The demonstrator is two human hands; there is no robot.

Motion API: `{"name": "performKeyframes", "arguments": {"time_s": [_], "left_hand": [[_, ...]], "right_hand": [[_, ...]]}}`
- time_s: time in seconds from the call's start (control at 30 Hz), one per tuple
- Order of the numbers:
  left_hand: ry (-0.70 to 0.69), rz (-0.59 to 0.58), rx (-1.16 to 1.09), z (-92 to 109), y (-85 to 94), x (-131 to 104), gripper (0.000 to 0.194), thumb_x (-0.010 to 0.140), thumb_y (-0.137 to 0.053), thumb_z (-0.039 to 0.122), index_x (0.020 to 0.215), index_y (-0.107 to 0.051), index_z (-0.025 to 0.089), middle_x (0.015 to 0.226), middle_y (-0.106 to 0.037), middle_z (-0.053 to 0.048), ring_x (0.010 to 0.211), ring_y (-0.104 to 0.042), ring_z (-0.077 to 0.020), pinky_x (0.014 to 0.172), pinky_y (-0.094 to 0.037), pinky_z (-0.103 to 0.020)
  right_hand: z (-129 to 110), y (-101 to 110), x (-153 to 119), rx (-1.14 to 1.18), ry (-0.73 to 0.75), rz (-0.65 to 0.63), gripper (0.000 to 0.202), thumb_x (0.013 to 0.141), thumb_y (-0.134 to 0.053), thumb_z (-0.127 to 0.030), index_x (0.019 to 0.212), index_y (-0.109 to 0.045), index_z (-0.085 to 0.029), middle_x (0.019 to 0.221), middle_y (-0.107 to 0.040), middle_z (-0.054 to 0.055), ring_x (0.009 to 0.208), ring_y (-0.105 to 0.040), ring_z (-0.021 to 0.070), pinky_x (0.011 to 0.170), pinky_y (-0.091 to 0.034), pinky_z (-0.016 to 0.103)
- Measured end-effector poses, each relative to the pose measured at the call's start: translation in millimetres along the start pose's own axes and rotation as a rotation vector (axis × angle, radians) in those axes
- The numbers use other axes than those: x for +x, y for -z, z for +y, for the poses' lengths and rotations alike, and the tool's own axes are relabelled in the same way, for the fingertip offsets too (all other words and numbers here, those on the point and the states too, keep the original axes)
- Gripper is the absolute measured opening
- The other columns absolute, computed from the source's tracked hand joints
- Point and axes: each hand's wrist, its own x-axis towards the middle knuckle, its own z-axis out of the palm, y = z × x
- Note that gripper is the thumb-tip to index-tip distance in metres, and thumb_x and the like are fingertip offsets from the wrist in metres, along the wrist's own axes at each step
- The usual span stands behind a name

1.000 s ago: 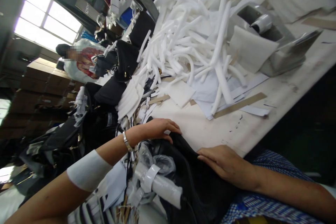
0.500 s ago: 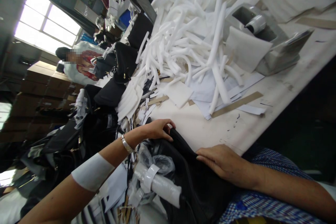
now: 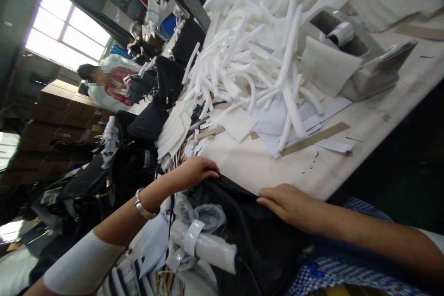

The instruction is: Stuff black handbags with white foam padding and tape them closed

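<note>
A black handbag [image 3: 256,240] lies at the near edge of the table, in front of my body. My left hand [image 3: 200,169] is closed on the far left end of its top edge. Farther right, my right hand [image 3: 286,203] pinches the same edge between thumb and fingers. The edge runs stretched between the two hands. On the bag's near side lies a handle wrapped in white foam [image 3: 208,245], with a paper band round it and clear plastic beside it. The inside of the bag is hidden from me.
White foam rods [image 3: 243,64] are heaped across the table [image 3: 239,162]. A grey tape dispenser [image 3: 360,51] stands at the right, near a brown card strip [image 3: 315,138]. More black bags [image 3: 149,122] crowd the left. A person [image 3: 118,83] is in the background, near stacked cartons [image 3: 52,115].
My left hand has shifted slightly left and closed on the bag's edge, which is now pulled straighter. My right hand has moved up a little, still gripping the edge.
</note>
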Motion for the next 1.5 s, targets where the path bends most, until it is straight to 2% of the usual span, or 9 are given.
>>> {"name": "performKeyframes", "arguments": {"time_s": [0.23,0.4,0.57,0.67,0.83,1.03,1.27,1.4,1.5], "left_hand": [[0.008,0.108,0.206,9.3,-11.4,13.3,0.025,0.096,-0.053,0.034,0.087,-0.072,0.02,0.087,-0.068,-0.005,0.092,-0.062,-0.0219,0.087,-0.045,-0.031],[0.006,0.16,0.184,7.4,-15.3,12.2,0.024,0.096,-0.056,0.035,0.086,-0.073,0.02,0.084,-0.071,-0.002,0.083,-0.065,-0.0188,0.078,-0.047,-0.027],[-0.112,0.226,0.143,-1.2,-18.2,1.5,0.031,0.099,-0.05,0.041,0.117,-0.068,0.024,0.117,-0.068,-0.005,0.112,-0.06,-0.0207,0.099,-0.043,-0.03],[-0.277,0.228,0.097,-6.7,-17.9,-2.5,0.033,0.097,-0.052,0.047,0.119,-0.069,0.027,0.135,-0.058,-0.005,0.124,-0.053,-0.022,0.105,-0.04,-0.032],[-0.349,0.107,0.109,-5.1,-10.4,10.1,0.029,0.099,-0.051,0.04,0.114,-0.071,0.025,0.113,-0.069,-0.004,0.106,-0.062,-0.018,0.095,-0.044,-0.027],[-0.329,-0.047,0.089,-0.7,3.5,31.8,0.017,0.083,-0.076,0.035,0.094,-0.073,0.022,0.095,-0.072,-0.001,0.092,-0.064,-0.0164,0.085,-0.043,-0.023],[-0.203,-0.026,0.104,9.4,-14.8,25.1,0.027,0.077,-0.081,0.035,0.09,-0.063,0.02,0.079,-0.062,0.004,0.072,-0.056,-0.0131,0.063,-0.036,-0.021],[-0.175,-0.015,0.117,11.6,-9.4,22.4,0.032,0.076,-0.079,0.044,0.094,-0.067,0.02,0.089,-0.067,0.0,0.079,-0.06,-0.0167,0.068,-0.039,-0.023],[-0.208,-0.218,-0.111,7.8,10.1,22.2,0.034,0.093,-0.059,0.046,0.112,-0.069,0.02,0.105,-0.072,-0.003,0.094,-0.065,-0.0179,0.083,-0.045,-0.023]], "right_hand": [[-20.2,7.2,31.0,0.13,0.037,0.123,0.033,0.096,-0.052,-0.041,0.113,-0.069,-0.018,0.102,-0.075,0.01,0.093,-0.068,0.0226,0.079,-0.045,0.028],[-29.9,0.4,57.6,0.078,0.028,0.127,0.035,0.1,-0.045,-0.038,0.096,-0.071,-0.015,0.091,-0.074,0.01,0.083,-0.068,0.0202,0.073,-0.044,0.027],[-19.2,-8.3,62.8,0.029,0.042,0.169,0.04,0.103,-0.038,-0.036,0.088,-0.068,-0.015,0.084,-0.073,0.009,0.075,-0.065,0.0188,0.068,-0.041,0.027],[-13.9,-10.8,63.8,0.025,0.039,0.165,0.039,0.103,-0.037,-0.036,0.089,-0.067,-0.015,0.084,-0.072,0.009,0.074,-0.064,0.0187,0.067,-0.04,0.027],[-10.9,-12.3,65.8,0.051,0.041,0.161,0.036,0.101,-0.04,-0.034,0.088,-0.067,-0.015,0.082,-0.072,0.009,0.071,-0.062,0.0181,0.066,-0.039,0.027],[-9.4,-10.8,65.8,0.088,0.031,0.172,0.036,0.1,-0.042,-0.035,0.083,-0.067,-0.015,0.078,-0.071,0.008,0.068,-0.06,0.0172,0.063,-0.037,0.026],[-7.6,-10.0,67.0,0.136,0.008,0.224,0.035,0.1,-0.043,-0.034,0.081,-0.067,-0.016,0.077,-0.071,0.006,0.069,-0.061,0.0164,0.062,-0.035,0.026],[-6.2,-11.5,66.0,0.15,-0.002,0.229,0.034,0.099,-0.044,-0.034,0.082,-0.068,-0.016,0.079,-0.072,0.007,0.069,-0.062,0.0166,0.062,-0.035,0.026],[-6.3,-11.2,65.8,0.118,0.006,0.239,0.034,0.099,-0.045,-0.033,0.082,-0.068,-0.015,0.079,-0.072,0.008,0.07,-0.062,0.0172,0.064,-0.036,0.026]]}}
